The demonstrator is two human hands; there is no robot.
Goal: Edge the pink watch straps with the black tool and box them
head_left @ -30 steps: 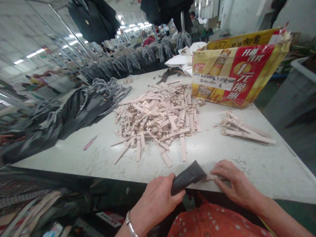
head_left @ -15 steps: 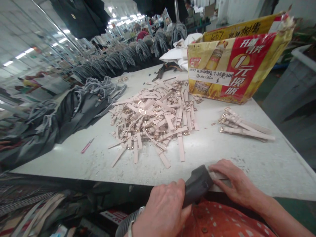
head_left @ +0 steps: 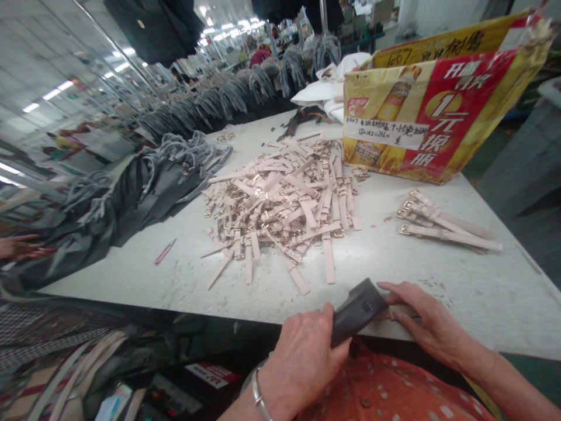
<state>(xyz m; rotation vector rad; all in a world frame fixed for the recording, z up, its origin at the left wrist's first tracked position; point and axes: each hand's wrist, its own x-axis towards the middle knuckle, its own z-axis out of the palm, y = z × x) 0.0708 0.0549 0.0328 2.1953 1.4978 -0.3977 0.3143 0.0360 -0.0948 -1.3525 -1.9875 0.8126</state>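
A black, blocky hand-held object (head_left: 357,313), whose exact kind I cannot tell, is gripped by my left hand (head_left: 302,354) close to my body at the table's front edge. At its far end my right hand (head_left: 418,313) has thumb and fingers bent together; what lies between them is mostly hidden. Beyond my hands is a heap of pale pink straps with gold buckles (head_left: 280,204). Several more buckled straps (head_left: 451,228) lie in a small bunch to the right.
A yellow and red cardboard box (head_left: 394,128) stands at the back right of the white table (head_left: 144,292). Pink-handled snips (head_left: 165,251) lie left of the heap. Dark grey fabric pieces (head_left: 149,193) cover the left side, where another person's hand (head_left: 20,248) shows.
The view has shifted, so the table things appear farther right. My left hand has turned the black object slightly. A pale piece seen between my right fingers before is now mostly hidden.
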